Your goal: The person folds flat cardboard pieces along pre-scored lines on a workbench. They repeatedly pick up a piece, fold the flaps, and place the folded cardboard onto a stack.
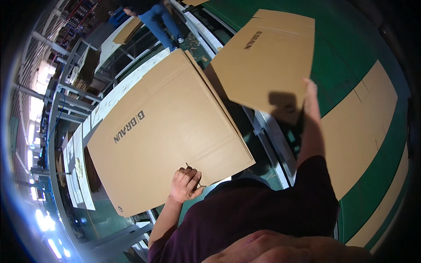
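Note:
A stack of flat brown cardboard sheets (pixel 175 118) with dark print lies on the table at the left. At its near edge my left hand (pixel 186 183) is closed, fingers curled against the top sheet. Something small and thin pokes out around those fingers, too hidden to name. On the right, my arm reaches forward and my right hand (pixel 311 92) grips the right edge of another printed cardboard sheet (pixel 272 57). That sheet is tilted above the gap between the stack and the green surface, with a dark shadow on its near part.
A green belt-like surface (pixel 337 83) runs along the right, bearing a cardboard sheet (pixel 357 131) and part of another at the rim. Metal rails (pixel 274 140) edge it. At the far end stands another person (pixel 160 24) in blue trousers. Metal frames and tables line the left.

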{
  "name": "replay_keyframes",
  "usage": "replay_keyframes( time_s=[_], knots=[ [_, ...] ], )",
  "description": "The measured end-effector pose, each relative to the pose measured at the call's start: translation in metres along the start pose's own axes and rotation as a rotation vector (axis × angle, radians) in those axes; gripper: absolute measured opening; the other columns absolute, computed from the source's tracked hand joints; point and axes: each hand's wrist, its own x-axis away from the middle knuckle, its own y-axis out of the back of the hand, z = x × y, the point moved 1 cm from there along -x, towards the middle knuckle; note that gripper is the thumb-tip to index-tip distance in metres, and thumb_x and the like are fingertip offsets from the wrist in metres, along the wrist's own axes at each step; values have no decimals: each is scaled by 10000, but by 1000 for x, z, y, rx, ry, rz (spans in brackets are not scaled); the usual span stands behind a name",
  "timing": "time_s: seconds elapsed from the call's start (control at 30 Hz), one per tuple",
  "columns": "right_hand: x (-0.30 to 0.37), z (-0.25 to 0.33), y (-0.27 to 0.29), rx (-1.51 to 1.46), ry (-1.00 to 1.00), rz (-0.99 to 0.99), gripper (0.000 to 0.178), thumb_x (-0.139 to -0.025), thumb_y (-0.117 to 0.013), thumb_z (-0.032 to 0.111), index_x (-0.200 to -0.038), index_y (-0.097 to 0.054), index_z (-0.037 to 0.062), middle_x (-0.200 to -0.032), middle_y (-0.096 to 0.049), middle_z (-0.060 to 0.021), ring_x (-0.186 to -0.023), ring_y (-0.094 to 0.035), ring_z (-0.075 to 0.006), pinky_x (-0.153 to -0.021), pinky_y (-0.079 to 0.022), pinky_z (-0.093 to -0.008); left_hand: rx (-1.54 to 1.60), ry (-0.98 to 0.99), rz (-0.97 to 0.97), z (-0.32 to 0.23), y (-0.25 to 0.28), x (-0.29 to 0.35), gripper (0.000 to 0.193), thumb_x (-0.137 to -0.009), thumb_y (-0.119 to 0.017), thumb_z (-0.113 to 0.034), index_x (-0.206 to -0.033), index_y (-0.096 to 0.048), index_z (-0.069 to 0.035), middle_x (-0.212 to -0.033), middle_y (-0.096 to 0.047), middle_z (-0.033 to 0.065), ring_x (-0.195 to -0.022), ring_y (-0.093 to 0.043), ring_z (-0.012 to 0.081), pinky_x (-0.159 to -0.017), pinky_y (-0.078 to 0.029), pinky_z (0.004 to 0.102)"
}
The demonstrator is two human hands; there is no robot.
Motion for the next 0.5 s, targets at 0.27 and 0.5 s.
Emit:
replay_keyframes(
  time_s=[0.27, 0.5],
  knots=[
    [10, 165, -22, -305, 109, 291, 123, -808, -652, 39, -918, -604, 9, -897, -644, -109, -661, -622, -185, -542, -507, -289, 35, -49, -50, 7, -4, 2, 465, -701, -707, -355, -1033, -646, -36, -990, -587, 100, -898, -568, 283, -753, -458, 402],
    [263, 116, -122, -170, 187, 419, 168, -805, -671, 59, -932, -580, -2, -772, -598, -88, -526, -555, -180, -426, -430, -240, 69, 2, -32, 5, 4, 10, 470, -748, -688, -312, -1100, -611, -10, -1017, -586, 107, -958, -558, 281, -815, -449, 403]
  ],
)
